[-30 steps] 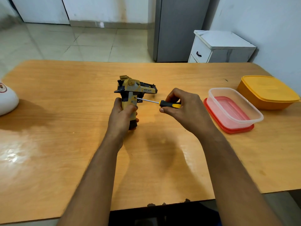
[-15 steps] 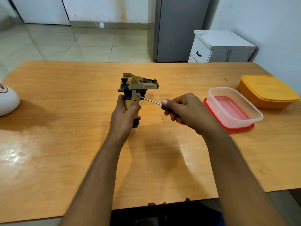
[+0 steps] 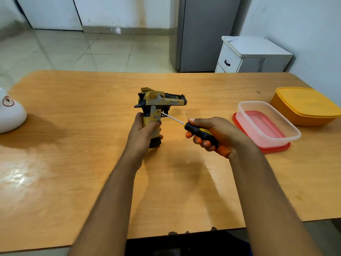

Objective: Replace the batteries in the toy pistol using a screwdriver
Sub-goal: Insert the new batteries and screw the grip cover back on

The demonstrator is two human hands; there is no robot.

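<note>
A yellow and black toy pistol [image 3: 160,101] stands upright near the middle of the wooden table [image 3: 73,145], barrel pointing right. My left hand [image 3: 143,133] is wrapped around its grip from the left. My right hand [image 3: 219,135] holds a screwdriver [image 3: 200,133] by its black and yellow handle. The metal shaft slants up to the left and its tip touches the grip's right side just below the trigger. No batteries are in view.
A clear plastic box [image 3: 267,124] sits on a red lid at the right, with a lidded orange box [image 3: 304,106] behind it. A white object [image 3: 10,113] lies at the left edge. A white cabinet [image 3: 252,54] stands beyond the table.
My right hand has turned on the screwdriver, so more of the handle shows. The shaft has tilted from nearly level to slanting. The pistol and left hand have barely moved.
</note>
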